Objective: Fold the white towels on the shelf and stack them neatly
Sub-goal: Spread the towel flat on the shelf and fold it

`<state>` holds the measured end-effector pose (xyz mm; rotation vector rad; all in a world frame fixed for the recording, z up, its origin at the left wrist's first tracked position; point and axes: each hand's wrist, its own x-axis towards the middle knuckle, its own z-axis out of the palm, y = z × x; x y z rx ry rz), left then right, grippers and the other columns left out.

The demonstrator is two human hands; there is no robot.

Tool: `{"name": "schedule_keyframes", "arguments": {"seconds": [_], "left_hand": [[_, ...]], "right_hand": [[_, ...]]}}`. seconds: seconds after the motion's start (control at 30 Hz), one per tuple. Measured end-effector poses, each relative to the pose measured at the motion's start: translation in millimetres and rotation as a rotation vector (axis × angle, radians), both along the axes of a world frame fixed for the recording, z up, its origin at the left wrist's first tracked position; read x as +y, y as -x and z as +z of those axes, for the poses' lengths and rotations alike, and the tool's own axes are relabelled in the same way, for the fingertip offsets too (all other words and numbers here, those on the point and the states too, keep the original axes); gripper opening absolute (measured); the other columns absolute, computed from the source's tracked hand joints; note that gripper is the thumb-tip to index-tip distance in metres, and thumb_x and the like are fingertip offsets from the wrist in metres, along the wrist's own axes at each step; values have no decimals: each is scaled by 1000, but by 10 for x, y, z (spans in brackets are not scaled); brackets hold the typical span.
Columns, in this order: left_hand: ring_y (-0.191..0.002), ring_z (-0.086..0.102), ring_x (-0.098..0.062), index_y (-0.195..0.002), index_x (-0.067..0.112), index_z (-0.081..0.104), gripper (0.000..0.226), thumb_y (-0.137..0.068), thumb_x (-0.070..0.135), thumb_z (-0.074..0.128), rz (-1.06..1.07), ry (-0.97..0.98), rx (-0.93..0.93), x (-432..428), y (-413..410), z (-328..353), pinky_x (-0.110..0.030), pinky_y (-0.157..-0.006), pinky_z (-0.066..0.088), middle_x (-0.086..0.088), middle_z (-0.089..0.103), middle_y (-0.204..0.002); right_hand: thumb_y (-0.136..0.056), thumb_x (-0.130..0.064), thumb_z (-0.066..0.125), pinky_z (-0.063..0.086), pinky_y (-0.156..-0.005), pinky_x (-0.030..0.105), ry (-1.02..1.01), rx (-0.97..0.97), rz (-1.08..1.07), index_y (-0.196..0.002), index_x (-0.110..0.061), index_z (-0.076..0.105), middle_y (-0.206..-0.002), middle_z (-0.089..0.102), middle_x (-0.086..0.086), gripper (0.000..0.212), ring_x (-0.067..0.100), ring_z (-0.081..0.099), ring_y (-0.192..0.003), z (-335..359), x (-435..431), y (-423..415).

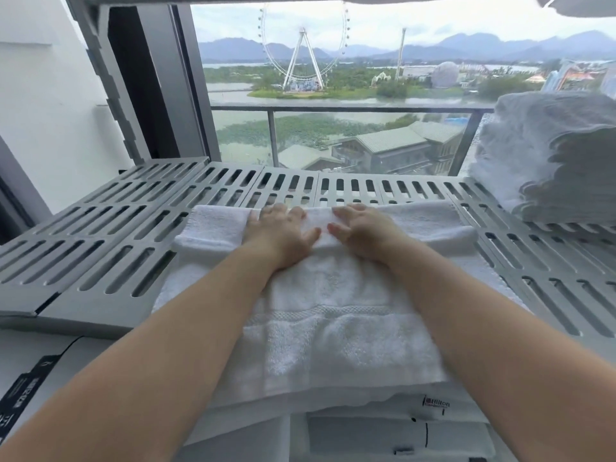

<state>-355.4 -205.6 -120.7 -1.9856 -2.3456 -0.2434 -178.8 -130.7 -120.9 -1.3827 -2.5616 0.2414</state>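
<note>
On the shelf, the left hand and right hand press flat, fingers straight, on the towel's far fold; a stack sits far right.

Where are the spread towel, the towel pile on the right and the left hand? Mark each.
spread towel (pixel 333 328), head view: on its flat middle, between the forearms.
towel pile (pixel 550 155), head view: on the pile's front face.
left hand (pixel 283 235), head view: on the back of the hand.

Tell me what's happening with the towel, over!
Left hand and right hand flat on white towel. Far edge folded over. Towel pile off right, nothing blocking.
</note>
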Motion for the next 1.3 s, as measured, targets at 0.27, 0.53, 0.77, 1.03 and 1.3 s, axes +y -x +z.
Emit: {"name": "schedule_keyframes", "arguments": {"seconds": [0.27,0.53,0.77,1.03,1.3], "left_hand": [[-155,2,-20,-158,41,14,105,-70,96,28,-215,222,-54,-185,129,74,-60,-122,-3,-1,5,-169],[-98,69,-23,-119,23,68,23,-102,22,51,-335,-216,-12,-555,338,86,-41,-84,57,2,73,-107],[-78,75,-25,-122,27,71,41,-104,44,39,-410,-520,253,-742,303,166,-38,-59,59,2,78,-97],[-92,72,-20,-117,25,71,36,-97,7,48,-359,-325,266,-796,325,91,-42,-69,61,7,75,-107],[-79,71,-19,-100,25,73,26,-88,21,50,-306,-460,232,-987,308,-45,-35,-59,56,8,74,-92]], "right_hand": [[-95,-71,22,-2,-124,45,42,-111,24,-158,-38,17,-168,10,-2,71,18,5,-154,-67,62,-27],[-96,-36,55,17,-122,40,-8,-33,174,-150,-35,42,-164,26,-2,56,18,20,-151,37,-146,-548],[-86,-6,45,57,-79,43,-386,24,-44,-97,-15,74,-95,75,10,32,35,69,-92,25,-168,-956],[-86,-4,44,56,-85,41,-331,-32,-102,-113,-27,71,-106,74,7,45,32,67,-98,-36,-238,-1020],[-88,-7,48,54,-77,36,-489,-144,-176,-104,-28,76,-95,74,9,39,33,69,-91,55,-376,-1057]]}}
